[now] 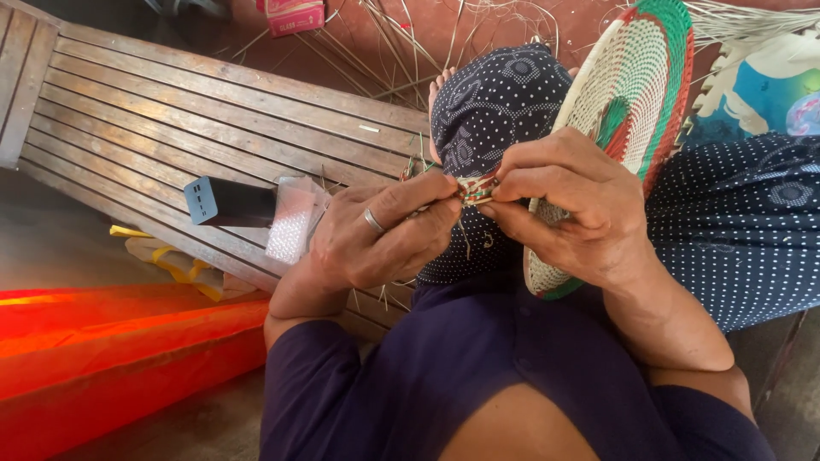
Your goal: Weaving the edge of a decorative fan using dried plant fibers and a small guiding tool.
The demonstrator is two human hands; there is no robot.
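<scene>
Wooden slatted bench (213, 111) is carrying a dark rectangular box (229, 202) and a clear plastic packet (293, 218) near its front edge; loose reeds are lying on the reddish floor beyond. Left hand (380, 235) and right hand (568, 201) are both pinching shut on the woven strip (477, 189) at the rim of the round woven tray (628, 102), which is resting tilted against the knee.

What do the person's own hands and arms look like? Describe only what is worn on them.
Both hands are bare, without gloves. The left hand wears a plain silver-coloured ring on one finger; the right hand shows no ring. Dark navy sleeves end near the elbows, leaving the forearms uncovered. No watch or bracelet shows.
</scene>
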